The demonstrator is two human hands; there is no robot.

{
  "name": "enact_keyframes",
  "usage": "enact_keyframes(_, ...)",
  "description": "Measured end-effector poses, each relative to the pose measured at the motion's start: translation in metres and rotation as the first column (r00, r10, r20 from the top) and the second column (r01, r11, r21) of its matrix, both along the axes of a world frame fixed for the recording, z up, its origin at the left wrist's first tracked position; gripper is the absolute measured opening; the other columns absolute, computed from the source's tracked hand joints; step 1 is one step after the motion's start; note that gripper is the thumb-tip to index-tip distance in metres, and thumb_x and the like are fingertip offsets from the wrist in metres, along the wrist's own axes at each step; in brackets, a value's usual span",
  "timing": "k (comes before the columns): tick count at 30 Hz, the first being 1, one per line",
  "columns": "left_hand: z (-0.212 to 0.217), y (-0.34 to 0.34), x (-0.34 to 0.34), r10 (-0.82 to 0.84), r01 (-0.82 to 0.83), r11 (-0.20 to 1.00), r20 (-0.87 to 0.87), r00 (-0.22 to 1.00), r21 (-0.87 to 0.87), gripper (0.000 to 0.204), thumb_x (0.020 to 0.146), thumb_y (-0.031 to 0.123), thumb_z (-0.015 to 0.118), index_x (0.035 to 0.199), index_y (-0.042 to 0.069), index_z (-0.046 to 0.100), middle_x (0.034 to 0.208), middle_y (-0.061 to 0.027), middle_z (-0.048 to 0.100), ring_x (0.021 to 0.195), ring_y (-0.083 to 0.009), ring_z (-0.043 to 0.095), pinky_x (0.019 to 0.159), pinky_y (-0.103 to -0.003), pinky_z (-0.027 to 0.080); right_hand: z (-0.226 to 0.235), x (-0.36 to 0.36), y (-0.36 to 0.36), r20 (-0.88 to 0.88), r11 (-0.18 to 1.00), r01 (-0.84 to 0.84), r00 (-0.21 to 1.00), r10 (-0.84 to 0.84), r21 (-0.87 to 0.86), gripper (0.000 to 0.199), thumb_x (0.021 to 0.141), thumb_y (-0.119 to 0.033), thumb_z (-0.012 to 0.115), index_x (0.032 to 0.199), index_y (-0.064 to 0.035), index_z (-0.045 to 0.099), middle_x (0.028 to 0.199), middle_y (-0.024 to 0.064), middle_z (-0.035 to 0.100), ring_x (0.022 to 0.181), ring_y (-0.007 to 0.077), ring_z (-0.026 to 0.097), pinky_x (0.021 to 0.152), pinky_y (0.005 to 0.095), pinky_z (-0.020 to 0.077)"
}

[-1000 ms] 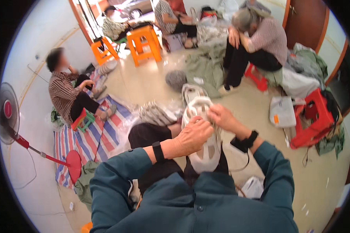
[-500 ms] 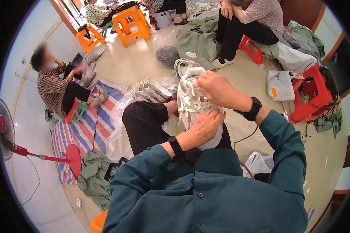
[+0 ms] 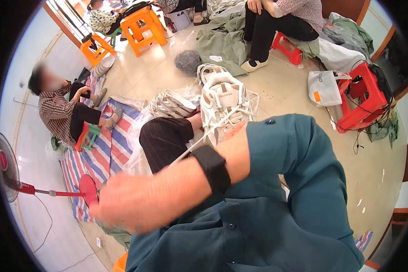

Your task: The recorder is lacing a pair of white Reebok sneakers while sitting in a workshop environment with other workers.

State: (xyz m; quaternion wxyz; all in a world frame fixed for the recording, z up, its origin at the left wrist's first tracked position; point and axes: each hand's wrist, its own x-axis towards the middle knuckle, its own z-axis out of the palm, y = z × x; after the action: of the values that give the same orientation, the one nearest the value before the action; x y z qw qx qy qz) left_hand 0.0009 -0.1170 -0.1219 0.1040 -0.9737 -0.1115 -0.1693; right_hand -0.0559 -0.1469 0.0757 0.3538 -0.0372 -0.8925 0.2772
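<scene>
A white and beige sneaker (image 3: 224,93) rests on my lap, its loose white laces spread around the tongue. My right forearm crosses in front of my body, and my right hand (image 3: 136,201) is far to the left, blurred and curled. A taut white shoelace (image 3: 186,153) runs from the sneaker toward that hand and passes behind the forearm; the grip itself is hidden. Of my left hand (image 3: 235,132) only a patch of skin shows at the sneaker's near end, behind the right forearm, with its fingers hidden.
More white laced shoes (image 3: 170,105) lie on clear plastic left of my knee. A red-based fan (image 3: 87,188) stands at the left on a striped sheet (image 3: 106,147). At right are a red stool (image 3: 365,102) and a white bag (image 3: 324,88). Several people sit around.
My right hand has swung from the sneaker's tongue far to the left, drawing the lace out. My left hand is now mostly covered by the right forearm.
</scene>
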Motion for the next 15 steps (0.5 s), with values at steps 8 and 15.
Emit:
enact_keyframes(8, 0.009, 0.005, 0.004, 0.163, 0.131, 0.726, 0.354, 0.921, -0.675, 0.01, 0.084, 0.011, 0.058, 0.089, 0.006, 0.051, 0.084, -0.0119, 0.052, 0.078, -0.0329, 0.056, 0.065, -0.04, 0.046, -0.044, 0.055, -0.015, 0.178, 0.996, 0.076, 0.982, -0.069, -0.037, 0.024, 0.082, -0.014, 0.061, 0.1, -0.003, 0.051, 0.085, 0.0158, 0.061, 0.078, 0.0328, 0.063, 0.065, 0.0431, 0.049)
enact_keyframes(15, 0.049, -0.014, -0.008, 0.104, 0.222, 0.643, 0.37, 0.923, -0.733, 0.01, 0.079, 0.004, 0.058, 0.087, 0.002, 0.052, 0.082, -0.0155, 0.051, 0.081, -0.0353, 0.056, 0.064, -0.042, 0.045, -0.102, 0.201, -0.032, -0.033, 0.427, 0.801, 0.457, -0.889, -0.42, 0.017, 0.082, -0.004, 0.061, 0.099, -0.0051, 0.062, 0.083, 0.0098, 0.065, 0.069, 0.0221, 0.065, 0.06, 0.0305, 0.0504)
